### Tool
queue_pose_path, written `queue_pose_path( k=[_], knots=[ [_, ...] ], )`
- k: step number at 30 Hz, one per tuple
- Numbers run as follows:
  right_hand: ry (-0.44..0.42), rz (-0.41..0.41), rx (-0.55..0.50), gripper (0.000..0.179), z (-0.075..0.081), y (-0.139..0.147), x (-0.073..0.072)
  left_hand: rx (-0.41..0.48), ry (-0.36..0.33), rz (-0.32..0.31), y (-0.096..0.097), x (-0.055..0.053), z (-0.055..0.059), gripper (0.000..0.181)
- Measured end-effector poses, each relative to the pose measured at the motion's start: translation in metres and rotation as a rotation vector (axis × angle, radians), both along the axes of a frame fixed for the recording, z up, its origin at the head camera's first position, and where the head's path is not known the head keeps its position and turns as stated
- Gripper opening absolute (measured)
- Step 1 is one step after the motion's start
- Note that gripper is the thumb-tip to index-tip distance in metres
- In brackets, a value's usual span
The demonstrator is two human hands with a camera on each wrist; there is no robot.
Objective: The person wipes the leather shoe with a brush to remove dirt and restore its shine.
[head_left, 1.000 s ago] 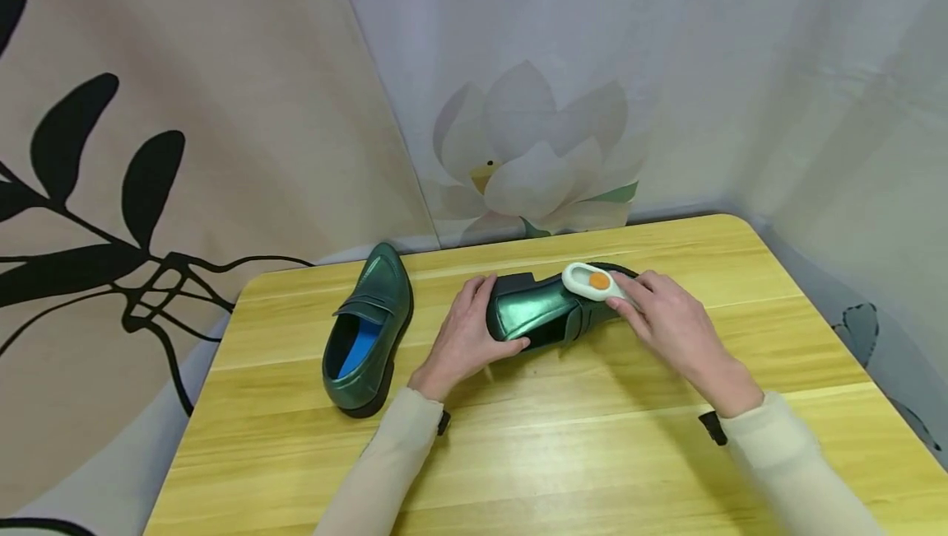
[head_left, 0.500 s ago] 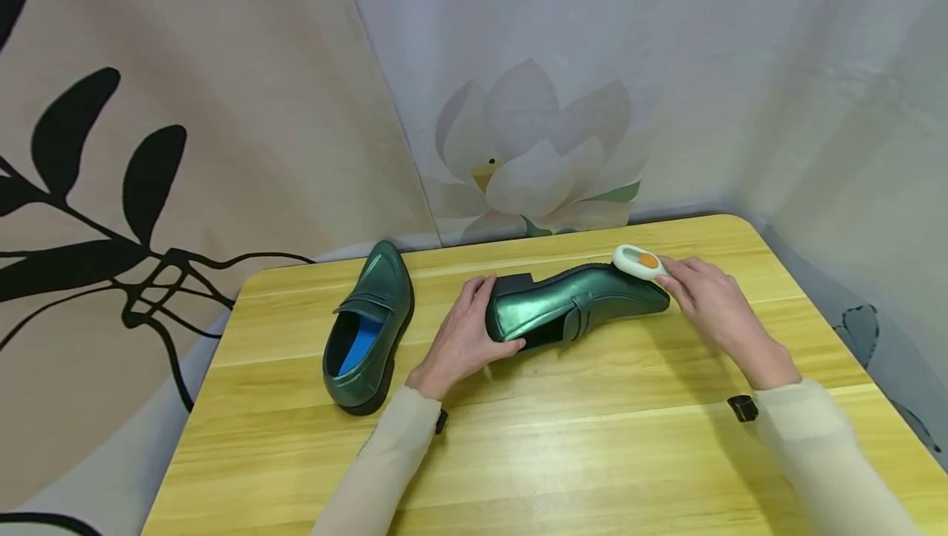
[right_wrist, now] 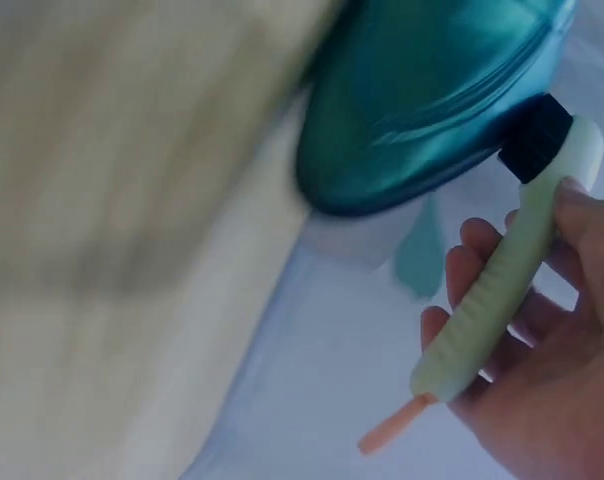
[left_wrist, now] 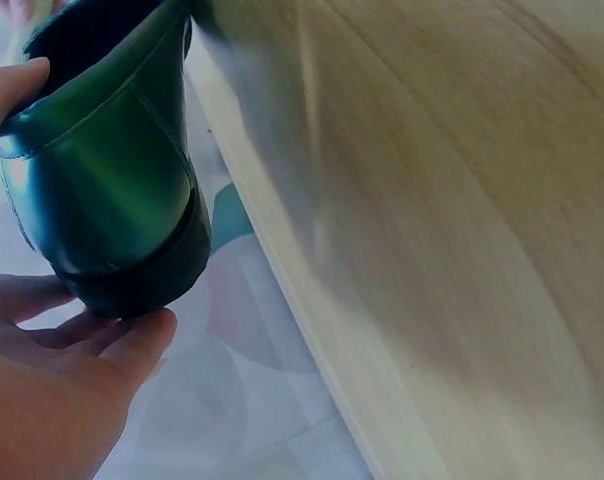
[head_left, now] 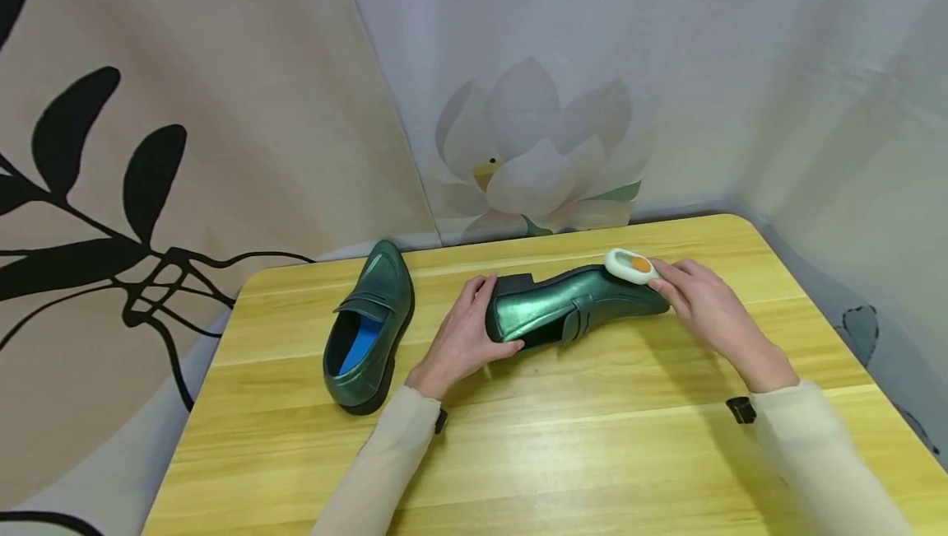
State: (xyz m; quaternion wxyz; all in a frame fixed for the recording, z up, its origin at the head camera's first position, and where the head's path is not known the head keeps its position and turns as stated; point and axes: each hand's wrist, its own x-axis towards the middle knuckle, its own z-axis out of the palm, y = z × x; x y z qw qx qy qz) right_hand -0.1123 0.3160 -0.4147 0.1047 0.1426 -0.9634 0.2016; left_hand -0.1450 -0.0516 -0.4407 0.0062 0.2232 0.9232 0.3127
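My left hand (head_left: 462,338) grips a shiny green loafer (head_left: 548,305) by its heel, thumb over the collar at the opening and fingers under the black heel block (left_wrist: 132,280). The loafer is tipped on its side, its toe pointing right. In my right hand (head_left: 699,305) is a white-handled brush (right_wrist: 492,290) with an orange oval on its head end. Its dark bristles (right_wrist: 537,138) meet the edge of the sole near the toe in the right wrist view. An orange strap hangs from the handle's tail.
A second green loafer (head_left: 368,330) with a blue insole stands upright on the left of the wooden table (head_left: 563,454), toe toward the back. A printed curtain (head_left: 548,108) hangs behind the table's far edge.
The brush and my right hand have moved right along the sole edge toward the toe, then slightly back left. My left hand and both loafers stay nearly in place.
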Motion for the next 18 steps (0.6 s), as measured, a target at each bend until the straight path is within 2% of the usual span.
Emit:
queue_pose_path(
  k=[4, 8, 12, 18],
  knots=[
    [-0.059, -0.058, -0.013, 0.045, -0.012, 0.027, 0.015, -0.016, -0.003, 0.003, -0.003, -0.001, -0.001, 0.111],
    [-0.076, -0.084, -0.01, 0.046, -0.016, 0.037, 0.021, -0.016, 0.006, 0.009, -0.004, -0.003, -0.001, 0.11],
    [-0.04, -0.054, -0.011, 0.044, -0.01, 0.025, 0.015, -0.002, 0.011, 0.006, -0.002, -0.003, 0.0, 0.108],
    [0.043, 0.014, 0.055, 0.042, 0.012, -0.011, -0.002, -0.005, 0.012, -0.013, 0.005, -0.001, 0.006, 0.108]
  ],
)
